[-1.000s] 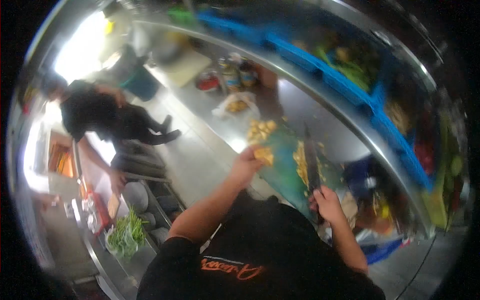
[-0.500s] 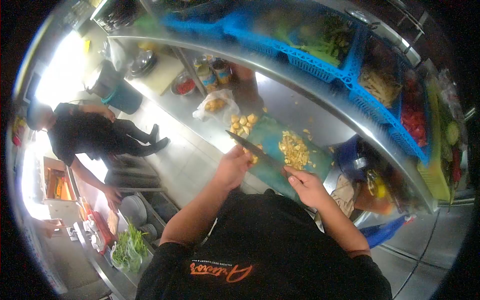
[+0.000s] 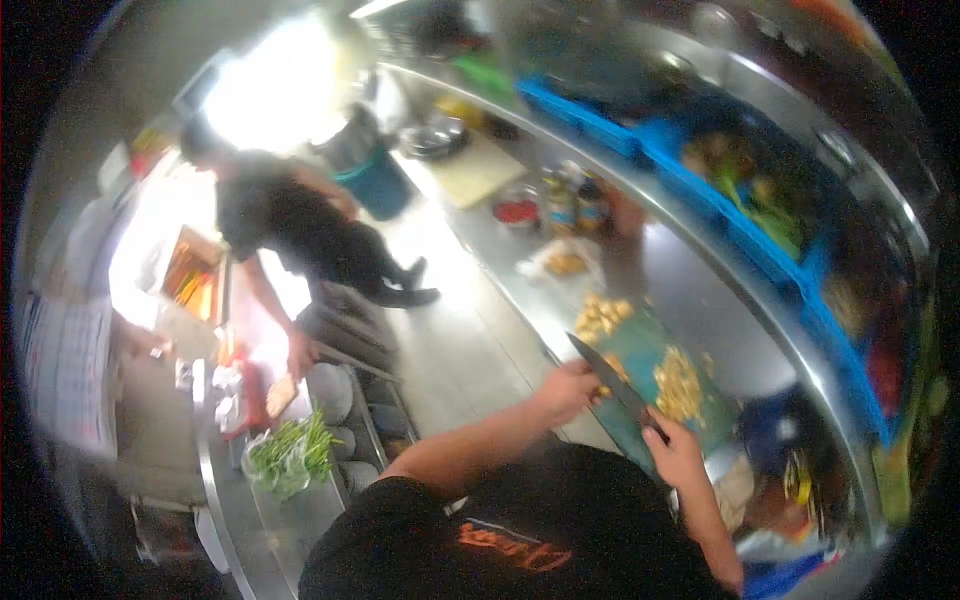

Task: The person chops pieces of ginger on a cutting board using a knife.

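My right hand (image 3: 676, 448) is closed round the handle of a large knife (image 3: 616, 388), whose blade points up and to the left. At the blade's left side is my left hand (image 3: 570, 392), its fingers closed on a small yellowish piece (image 3: 602, 391) that is partly hidden. Both hands are over the near left part of a green cutting board (image 3: 640, 350). Chopped pale yellow pieces (image 3: 679, 385) lie in a pile on the board, right of the knife. Larger whole pieces (image 3: 602, 316) sit at its far left corner.
Beyond the board are a plastic bag (image 3: 562, 262), a red-filled bowl (image 3: 516, 208) and jars (image 3: 562, 205). Blue baskets (image 3: 740, 215) stand on the shelf above. At left, another person (image 3: 290, 215) reaches over a counter near bagged green vegetables (image 3: 292, 456).
The view has swung, shifting the scene right and down in the picture. Since the earliest frame, the knife has moved from the chopped pile to beside my left hand.
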`<state>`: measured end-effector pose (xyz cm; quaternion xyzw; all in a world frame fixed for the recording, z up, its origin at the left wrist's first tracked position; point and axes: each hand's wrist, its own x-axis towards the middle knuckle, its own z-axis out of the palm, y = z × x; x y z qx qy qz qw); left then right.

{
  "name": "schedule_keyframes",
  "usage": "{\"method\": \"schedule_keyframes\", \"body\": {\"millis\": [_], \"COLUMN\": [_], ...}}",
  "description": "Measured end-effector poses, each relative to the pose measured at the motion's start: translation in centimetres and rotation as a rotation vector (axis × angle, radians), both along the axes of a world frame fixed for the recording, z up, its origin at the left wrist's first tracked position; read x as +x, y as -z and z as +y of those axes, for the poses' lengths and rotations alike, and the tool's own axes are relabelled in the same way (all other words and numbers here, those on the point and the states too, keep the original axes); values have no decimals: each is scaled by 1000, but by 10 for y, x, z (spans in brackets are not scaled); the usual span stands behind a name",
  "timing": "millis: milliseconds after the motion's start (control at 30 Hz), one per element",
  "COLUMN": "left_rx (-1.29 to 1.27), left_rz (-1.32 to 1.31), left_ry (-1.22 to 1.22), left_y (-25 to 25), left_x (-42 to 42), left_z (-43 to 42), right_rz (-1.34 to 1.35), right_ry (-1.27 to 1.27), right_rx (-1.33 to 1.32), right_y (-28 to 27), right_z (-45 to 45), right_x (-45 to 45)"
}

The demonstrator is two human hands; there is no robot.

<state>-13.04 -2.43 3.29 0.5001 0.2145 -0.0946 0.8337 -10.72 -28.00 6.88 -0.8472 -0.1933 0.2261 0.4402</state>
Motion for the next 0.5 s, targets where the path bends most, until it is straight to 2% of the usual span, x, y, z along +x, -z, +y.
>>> {"method": "schedule_keyframes", "body": {"millis": [67, 200, 267, 300, 367, 500], "left_rx": [-143, -151, -237, -220, -146, 31], "left_rz": [12, 74, 88, 47, 28, 9], "left_ry": [1, 9, -12, 26, 27, 114], "left_y": [28, 44, 40, 37, 37, 21], "left_x": [2, -4, -7, -9, -9, -5], "left_z": [1, 4, 8, 11, 10, 2], "right_rz": [-11, -134, -37, 13, 83, 35], "right_ry": [2, 83, 118, 137, 170, 169], "right_rx": [-2, 20, -130, -204, -133, 49], "right_y": [16, 81, 77, 76, 99, 71], "right_z": [-7, -32, -52, -59, -79, -69], "right_x": [-1, -4, -2, -1, 1, -7]}}
